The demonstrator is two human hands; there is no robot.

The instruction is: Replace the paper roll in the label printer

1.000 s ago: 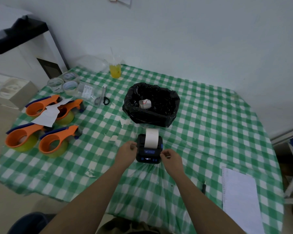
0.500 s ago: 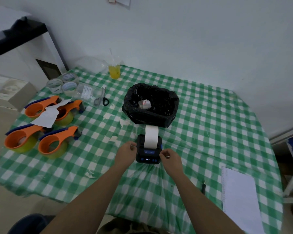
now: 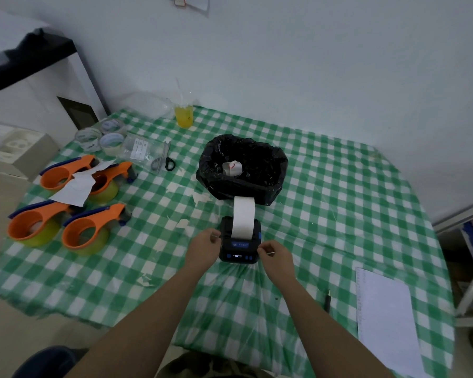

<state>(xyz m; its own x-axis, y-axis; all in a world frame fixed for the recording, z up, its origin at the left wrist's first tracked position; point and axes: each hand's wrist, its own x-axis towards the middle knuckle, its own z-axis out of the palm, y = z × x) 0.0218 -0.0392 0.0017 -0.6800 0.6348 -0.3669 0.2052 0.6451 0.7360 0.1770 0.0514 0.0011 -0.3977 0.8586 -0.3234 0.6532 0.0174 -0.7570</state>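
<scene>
A small black label printer (image 3: pixel 240 251) with a lit blue panel sits on the green checked tablecloth (image 3: pixel 325 214). A white paper strip (image 3: pixel 243 216) runs out of its top towards the far side, reaching the bin. My left hand (image 3: pixel 204 248) grips the printer's left side with curled fingers. My right hand (image 3: pixel 275 255) holds its right side, thumb and fingers pinched at the edge. Behind the printer stands a bin lined with a black bag (image 3: pixel 242 170), and a used white roll core (image 3: pixel 232 168) lies inside it.
Several orange tape dispensers (image 3: pixel 85 230) lie at the left with a paper sheet (image 3: pixel 74 188). Tape rolls (image 3: pixel 111 140), scissors (image 3: pixel 164 160) and a yellow drink cup (image 3: pixel 184 115) sit at the back left. A white notepad (image 3: pixel 385 320) and a pen (image 3: pixel 327 300) lie at the right.
The paper strip has fed further out of the printer and now reaches the bin. Both hands stay on the printer's sides.
</scene>
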